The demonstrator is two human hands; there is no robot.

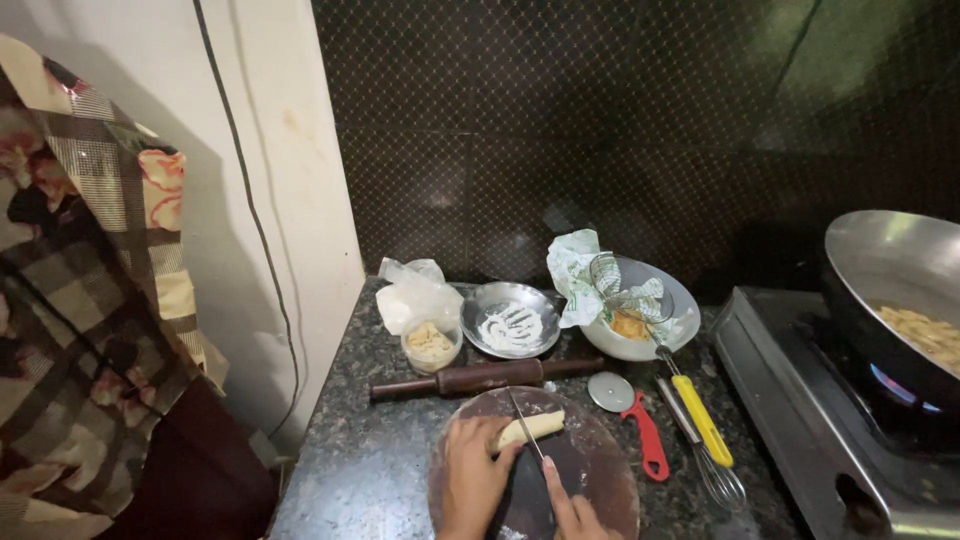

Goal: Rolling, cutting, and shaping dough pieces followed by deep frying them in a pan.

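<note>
Seen from the head camera, looking down on a dark speckled stone counter point(370, 470): left hand point(472, 475) laid over the near end of a pale rolled log of dough point(533, 428), fingers curled down on it and pinning it to the round dark wooden rolling board point(600, 470). Right hand point(572, 512) low at the frame edge, fingers clenched round the handle of a slim steel-bladed knife point(527, 428), blade crossing the log just past the left fingertips. Beyond the fingers, a dark wooden rolling pin point(480, 378); past that, a small plastic tub of dough pieces point(431, 345), a shallow steel plate dusted with flour point(512, 322) and a white bowl lined with paper holding a wire strainer point(640, 318). Right of the knife hand, a red-handled wheel cutter point(640, 425) and a yellow-handled whisk point(702, 430). Further right, a steel pan of frying pieces point(900, 300) over a lit burner. Best done, judging by the grip, with left fingertips tucked back from the blade, log held steady without squashing, cuts straight down and evenly spaced.
</note>
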